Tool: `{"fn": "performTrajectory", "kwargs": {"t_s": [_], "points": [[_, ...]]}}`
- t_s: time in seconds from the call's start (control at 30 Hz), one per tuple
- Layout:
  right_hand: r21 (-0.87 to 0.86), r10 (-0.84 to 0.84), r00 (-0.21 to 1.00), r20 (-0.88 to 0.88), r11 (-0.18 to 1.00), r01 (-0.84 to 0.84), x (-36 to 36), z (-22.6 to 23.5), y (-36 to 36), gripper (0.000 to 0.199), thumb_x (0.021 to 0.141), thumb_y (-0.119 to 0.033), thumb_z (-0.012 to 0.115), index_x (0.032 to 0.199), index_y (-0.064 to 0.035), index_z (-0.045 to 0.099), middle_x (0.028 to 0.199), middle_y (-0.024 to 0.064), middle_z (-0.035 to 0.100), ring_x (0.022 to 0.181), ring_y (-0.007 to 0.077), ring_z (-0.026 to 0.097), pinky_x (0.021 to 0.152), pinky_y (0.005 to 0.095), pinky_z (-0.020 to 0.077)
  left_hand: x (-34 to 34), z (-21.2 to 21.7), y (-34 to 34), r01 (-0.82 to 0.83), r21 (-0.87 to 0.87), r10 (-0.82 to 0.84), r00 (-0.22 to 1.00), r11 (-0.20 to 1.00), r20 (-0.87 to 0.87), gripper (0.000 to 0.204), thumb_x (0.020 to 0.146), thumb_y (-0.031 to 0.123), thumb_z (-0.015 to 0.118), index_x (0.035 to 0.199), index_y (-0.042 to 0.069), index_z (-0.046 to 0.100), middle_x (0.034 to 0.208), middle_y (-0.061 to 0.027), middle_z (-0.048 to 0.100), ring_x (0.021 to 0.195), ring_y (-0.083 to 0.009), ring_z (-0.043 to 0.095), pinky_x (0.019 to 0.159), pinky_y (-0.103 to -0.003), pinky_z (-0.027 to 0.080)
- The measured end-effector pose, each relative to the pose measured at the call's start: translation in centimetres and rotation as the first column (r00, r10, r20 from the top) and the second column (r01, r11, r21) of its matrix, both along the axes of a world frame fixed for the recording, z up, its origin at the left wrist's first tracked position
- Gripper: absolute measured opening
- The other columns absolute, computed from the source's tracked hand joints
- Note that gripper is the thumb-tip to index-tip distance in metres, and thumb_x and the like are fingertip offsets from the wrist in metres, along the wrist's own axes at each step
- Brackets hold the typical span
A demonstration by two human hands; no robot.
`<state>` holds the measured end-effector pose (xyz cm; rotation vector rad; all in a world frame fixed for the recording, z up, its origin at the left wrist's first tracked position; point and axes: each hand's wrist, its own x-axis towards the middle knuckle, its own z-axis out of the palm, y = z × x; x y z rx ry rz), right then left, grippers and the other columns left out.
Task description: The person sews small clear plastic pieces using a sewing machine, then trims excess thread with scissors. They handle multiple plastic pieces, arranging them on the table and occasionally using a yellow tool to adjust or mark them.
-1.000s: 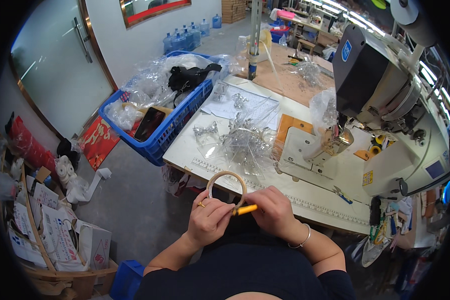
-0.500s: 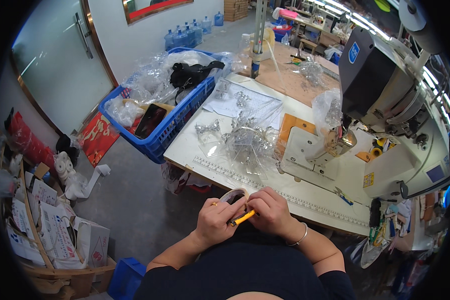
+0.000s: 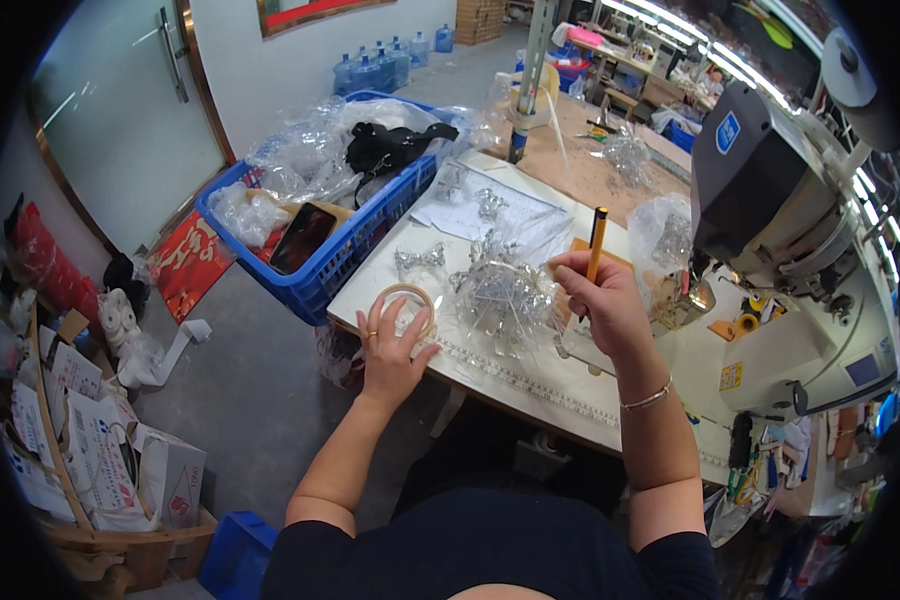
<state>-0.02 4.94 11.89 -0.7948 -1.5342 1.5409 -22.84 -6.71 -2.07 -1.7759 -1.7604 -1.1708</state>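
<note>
A roll of tape (image 3: 428, 300) lies on the near left part of the white sewing table. My left hand (image 3: 392, 352) rests at its near rim, fingers spread, thumb out to the right. Higher up on the right, my right hand (image 3: 602, 297) is closed around a yellow pen (image 3: 596, 245) with a black end, which stands nearly upright. Something small and pale may be at its fingertips, too small to make out. Left of that hand, a pile of clear-bagged silvery pieces (image 3: 500, 300) covers the table. A separate bagged silvery bow shape (image 3: 420, 260) sits behind the tape.
A sewing machine (image 3: 770, 200) stands at the right. Paper sheets (image 3: 440, 215) lie behind the pile. A blue basket (image 3: 320, 285) with plastic bags, black cloth and a phone (image 3: 305, 238) is at the left. Along the table's front edge runs a ruler strip (image 3: 520, 380).
Both hands have moved apart from in front of my body to over the table. The tape roll is now on the table at the left; the pen has risen with my right hand.
</note>
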Motion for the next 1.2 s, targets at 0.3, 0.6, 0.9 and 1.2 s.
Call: {"fn": "performTrajectory", "kwargs": {"t_s": [0.3,0.6,0.9,1.2], "points": [[0.109,0.182,0.900,0.396,0.964,-0.243,-2.6,-0.7,3.7,0.046,0.083,-0.006,0.069,0.126,-0.0015,0.053,0.080,-0.0021,0.058,0.067,0.0046,0.050,0.061,0.0203,0.0419,4.4,4.1,4.7,0.539,0.446,0.140,-0.735,0.715,0.663,0.037,0.098,0.020,0.054,0.123,-0.006,0.048,0.114,-0.0179,0.059,0.103,-0.0264,0.063,0.088,-0.031,0.055],[0.216,-0.002,0.363,0.932,0.808,-0.548,-7.2,0.0,4.1,0.040,0.076,-0.010,0.067,0.110,0.0051,0.053,0.092,0.0237,0.065,0.089,0.0361,0.065,0.077,0.0398,0.0519,5.6,2.8,5.6,0.537,0.353,0.013,-0.562,0.766,0.827,0.024,0.095,0.011,0.055,0.116,-0.002,0.055,0.107,-0.0119,0.064,0.099,-0.0194,0.064,0.086,-0.029,0.055],[0.407,-0.225,0.386,0.895,0.767,-0.496,-5.8,-0.4,2.5,0.028,0.075,-0.013,0.072,0.092,0.0009,0.055,0.089,0.0199,0.065,0.086,0.0380,0.064,0.072,0.0447,0.0508,5.7,2.1,5.7,0.509,0.321,0.028,-0.565,0.799,0.825,0.024,0.092,0.011,0.063,0.113,0.002,0.057,0.100,-0.0076,0.066,0.089,-0.0159,0.065,0.082,-0.027,0.055],[0.711,-0.255,0.953,0.161,0.700,0.067,-1.2,0.1,0.9,0.039,0.100,-0.032,0.048,0.086,0.0013,0.062,0.077,0.0063,0.058,0.064,0.0149,0.056,0.059,0.0263,0.0456,6.1,2.2,6.1,0.503,0.259,0.035,-0.502,0.824,0.864,0.021,0.091,0.006,0.062,0.111,0.000,0.058,0.101,-0.0088,0.067,0.091,-0.0173,0.066,0.082,-0.027,0.055]]}}
